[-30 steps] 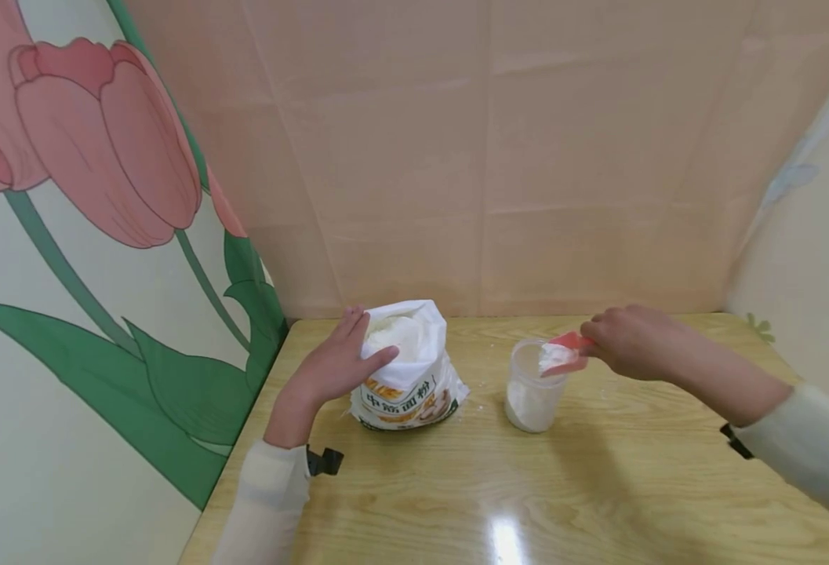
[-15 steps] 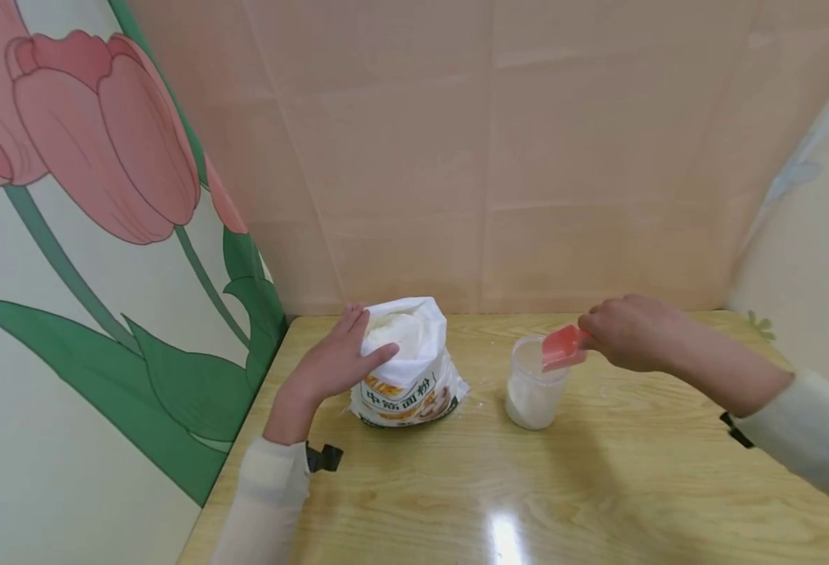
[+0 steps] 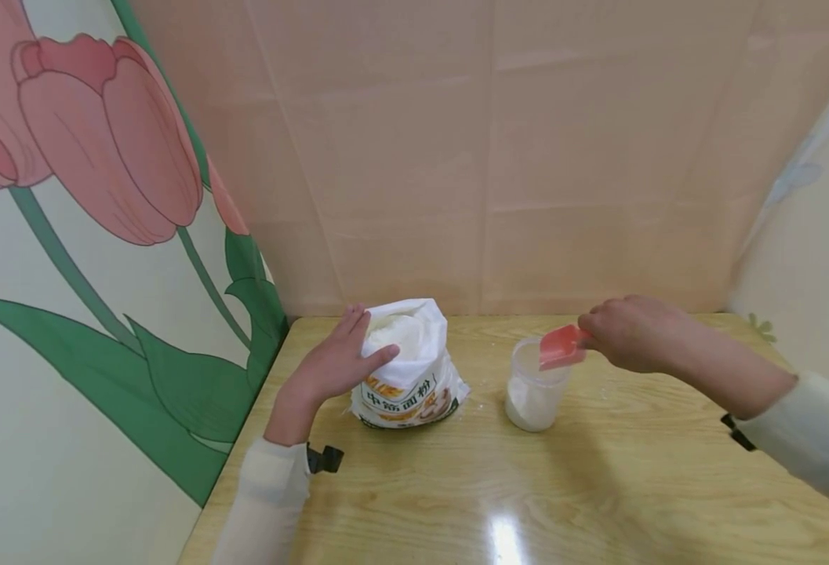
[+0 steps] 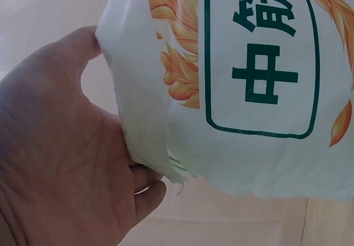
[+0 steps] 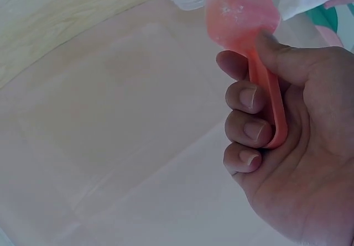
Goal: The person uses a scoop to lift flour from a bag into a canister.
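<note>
While your left hand (image 3: 331,362) holds the open flour bag (image 3: 403,400) by its rim, your right hand (image 3: 629,333) grips the coral scoop (image 3: 561,348) by its handle, tilted at the clear jar's mouth (image 3: 520,351); bag and jar stand side by side on the worktop (image 3: 414,502).

I read the dark characters 中筋面粉 (image 3: 400,399) on the front of the white bag (image 3: 414,375). In my left-wrist view, I read 中 and 筋 on that bag, turned sideways inside a green outlined frame (image 4: 207,58).
</note>
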Motion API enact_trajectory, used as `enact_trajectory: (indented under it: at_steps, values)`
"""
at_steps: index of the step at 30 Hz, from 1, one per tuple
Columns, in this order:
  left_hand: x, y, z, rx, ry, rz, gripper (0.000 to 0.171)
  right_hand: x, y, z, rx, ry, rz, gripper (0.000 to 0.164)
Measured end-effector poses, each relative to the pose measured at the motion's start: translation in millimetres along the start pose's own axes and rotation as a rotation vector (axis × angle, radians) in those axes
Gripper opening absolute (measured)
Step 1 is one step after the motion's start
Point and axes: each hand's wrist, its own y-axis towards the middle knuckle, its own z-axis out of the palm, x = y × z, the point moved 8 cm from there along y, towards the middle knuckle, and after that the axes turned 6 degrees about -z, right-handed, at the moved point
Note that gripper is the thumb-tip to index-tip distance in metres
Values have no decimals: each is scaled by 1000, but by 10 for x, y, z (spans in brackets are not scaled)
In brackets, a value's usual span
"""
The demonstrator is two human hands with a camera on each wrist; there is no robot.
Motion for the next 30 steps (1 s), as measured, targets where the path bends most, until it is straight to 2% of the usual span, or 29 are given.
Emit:
enact_trajectory:
  at_steps: [10, 18, 25, 30]
  values:
    - [-15, -10, 5, 2, -1, -4, 109, -5, -3, -23, -7, 40, 32, 24]
    - [-23, -9, 6, 3, -1, -6, 107, -12, 2, -32, -58, 77, 33, 23]
    - [-37, -4, 18, -1, 4, -12, 106, -18, 61, -64, -82, 133, 61, 22]
    - [-64, -4, 4, -8, 4, -13, 105, 27, 143, -125, -115, 143, 50, 22]
